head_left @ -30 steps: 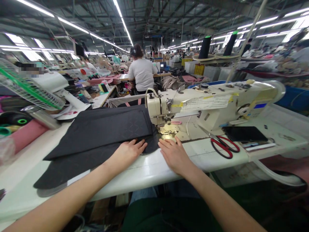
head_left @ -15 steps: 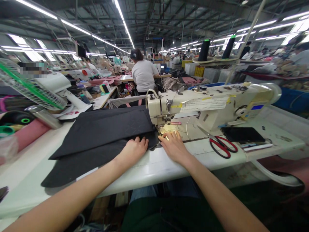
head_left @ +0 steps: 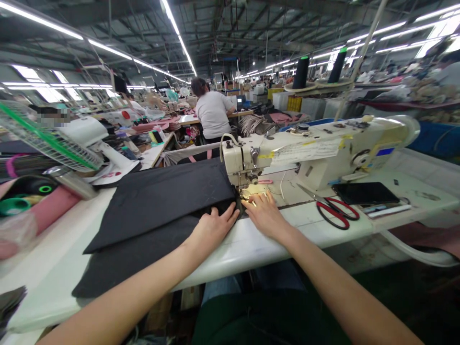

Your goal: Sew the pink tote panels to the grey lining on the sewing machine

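Folded black fabric (head_left: 168, 191) lies on the white sewing table, its right end reaching the needle area of a cream sewing machine (head_left: 309, 148). Flat on the fabric's near right edge rests my left hand (head_left: 211, 230), fingers spread and pressing down beside the presser foot. My right hand (head_left: 265, 215) lies on the machine bed just right of the needle, fingers stretched out and lit by the machine lamp. Its fingertips are close to the fabric's edge; whether they touch it I cannot tell.
Red-handled scissors (head_left: 338, 213) and a black phone (head_left: 366, 193) lie right of my right hand. A white fan (head_left: 82, 134), a steel flask (head_left: 70, 182) and a pink roll (head_left: 50, 208) stand left. Ahead, a person in a grey shirt (head_left: 214, 114) sits facing away.
My left hand has slid right, closer to the needle, and its fingers have spread. The black fabric has shifted slightly right and turned. My right hand stays by the needle. The view has tilted a little.
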Demonstrator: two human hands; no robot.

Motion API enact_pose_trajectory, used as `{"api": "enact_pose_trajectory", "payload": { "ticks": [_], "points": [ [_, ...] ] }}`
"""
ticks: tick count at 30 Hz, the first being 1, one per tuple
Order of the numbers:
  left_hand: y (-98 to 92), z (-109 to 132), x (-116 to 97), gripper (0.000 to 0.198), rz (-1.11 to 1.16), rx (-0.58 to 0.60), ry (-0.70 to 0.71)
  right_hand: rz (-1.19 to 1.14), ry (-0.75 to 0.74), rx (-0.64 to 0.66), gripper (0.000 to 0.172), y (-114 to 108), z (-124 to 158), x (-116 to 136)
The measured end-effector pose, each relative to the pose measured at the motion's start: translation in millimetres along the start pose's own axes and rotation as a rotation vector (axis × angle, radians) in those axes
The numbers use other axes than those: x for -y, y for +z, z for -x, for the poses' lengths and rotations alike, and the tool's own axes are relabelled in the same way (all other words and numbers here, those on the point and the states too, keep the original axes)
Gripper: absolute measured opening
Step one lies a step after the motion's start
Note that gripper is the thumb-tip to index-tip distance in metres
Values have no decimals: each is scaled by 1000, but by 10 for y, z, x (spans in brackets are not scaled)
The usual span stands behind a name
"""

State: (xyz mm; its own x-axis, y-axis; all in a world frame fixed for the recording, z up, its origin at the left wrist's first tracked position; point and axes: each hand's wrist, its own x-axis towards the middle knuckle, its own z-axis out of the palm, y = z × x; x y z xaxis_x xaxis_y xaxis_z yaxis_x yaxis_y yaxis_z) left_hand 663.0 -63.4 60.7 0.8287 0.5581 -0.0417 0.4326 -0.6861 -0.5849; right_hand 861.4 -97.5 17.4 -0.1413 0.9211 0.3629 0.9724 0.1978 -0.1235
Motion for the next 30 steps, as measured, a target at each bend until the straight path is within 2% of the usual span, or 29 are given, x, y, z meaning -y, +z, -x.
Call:
{"api": "enact_pose_trajectory", "payload": {
  "ticks": [5,17,24,30],
  "points": [
    [-45,-24,-22,61,-12,5,23,-59,17,-30,33,25,67,1],
    [-67,-73,-41,61,4,9,8,-55,-75,-73,27,-8,98,47],
    [-59,-137,63,61,-28,25,87,-79,-93,-41,27,-14,84,42],
    [-61,-158,74,63,-49,34,98,-78,-49,-23,27,-63,82,54]
  ]
}}
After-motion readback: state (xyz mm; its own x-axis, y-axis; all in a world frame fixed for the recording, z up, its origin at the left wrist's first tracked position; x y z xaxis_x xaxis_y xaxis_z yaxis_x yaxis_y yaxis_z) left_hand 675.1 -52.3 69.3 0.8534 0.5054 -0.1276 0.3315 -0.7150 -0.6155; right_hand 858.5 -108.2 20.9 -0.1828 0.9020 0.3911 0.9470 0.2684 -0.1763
